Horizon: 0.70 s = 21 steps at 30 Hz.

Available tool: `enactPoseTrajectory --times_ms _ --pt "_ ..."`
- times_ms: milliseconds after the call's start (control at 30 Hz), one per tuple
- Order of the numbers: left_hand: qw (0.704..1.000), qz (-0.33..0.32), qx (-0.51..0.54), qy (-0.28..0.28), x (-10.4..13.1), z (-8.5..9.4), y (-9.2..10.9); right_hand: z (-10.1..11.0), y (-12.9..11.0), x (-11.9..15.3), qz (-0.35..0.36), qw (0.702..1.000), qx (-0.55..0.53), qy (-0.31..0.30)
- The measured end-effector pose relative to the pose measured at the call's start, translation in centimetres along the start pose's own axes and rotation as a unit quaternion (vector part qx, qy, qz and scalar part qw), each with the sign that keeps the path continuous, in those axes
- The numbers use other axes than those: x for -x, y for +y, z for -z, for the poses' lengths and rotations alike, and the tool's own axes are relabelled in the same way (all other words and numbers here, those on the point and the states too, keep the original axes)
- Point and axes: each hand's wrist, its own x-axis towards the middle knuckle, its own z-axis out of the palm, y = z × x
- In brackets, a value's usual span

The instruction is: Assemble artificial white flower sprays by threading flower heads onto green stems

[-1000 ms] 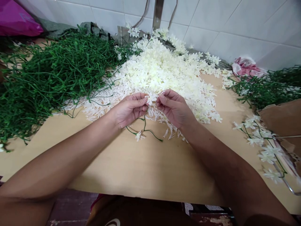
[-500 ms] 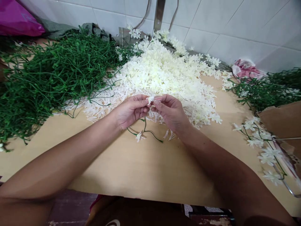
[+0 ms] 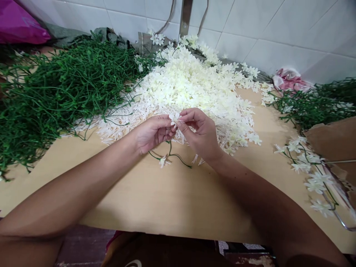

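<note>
A small white artificial flower is pinched at the fingertips of my left hand, its petals facing up. My right hand is closed against it from the other side, thumb and index finger on a thin white stamen at the flower's middle. The fingertips of both hands almost meet. Just below them on the table lies a green plastic stem with branches; one branch carries a white flower. The stem's upper end is hidden behind my hands.
Behind my hands rises a heap of white flowers, with loose white stamens at its front left. Green stems are piled at left, more stems at right. Finished flower sprays lie beside a cardboard box. A tiled wall stands behind.
My right fingers have moved left, right up to the flower. The flower has turned so its open petals show, and less of the white stamens sticks out between my hands.
</note>
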Motion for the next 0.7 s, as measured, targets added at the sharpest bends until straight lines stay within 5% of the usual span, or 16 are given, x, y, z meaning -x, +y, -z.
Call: enactPoseTrajectory --times_ms 167,267,333,433,500,600,700 --pt "0.996 -0.01 -0.078 0.032 0.0 -0.2 0.0 0.7 -0.2 -0.3 0.057 0.995 0.062 -0.063" --pt "0.971 -0.043 -0.233 0.037 0.1 0.1 0.4 1.0 -0.3 -0.6 0.046 0.994 0.073 -0.072" --pt "0.91 -0.067 -0.409 0.011 0.4 0.7 1.1 1.1 -0.2 -0.6 0.024 0.995 0.068 -0.066" --pt "0.748 -0.056 -0.661 -0.019 1.4 1.7 2.7 1.3 -0.2 -0.8 -0.015 0.997 0.029 -0.067" --pt "0.674 -0.026 -0.737 -0.047 2.2 2.0 3.5 1.3 -0.2 -0.9 -0.038 0.997 -0.007 -0.067" --pt "0.62 -0.02 -0.781 -0.068 2.9 1.7 3.7 1.5 -0.3 -1.2 -0.075 0.994 -0.042 -0.071" --pt "0.607 -0.065 -0.79 -0.056 2.5 1.3 2.4 1.7 -0.5 -1.3 -0.113 0.989 -0.055 -0.079"
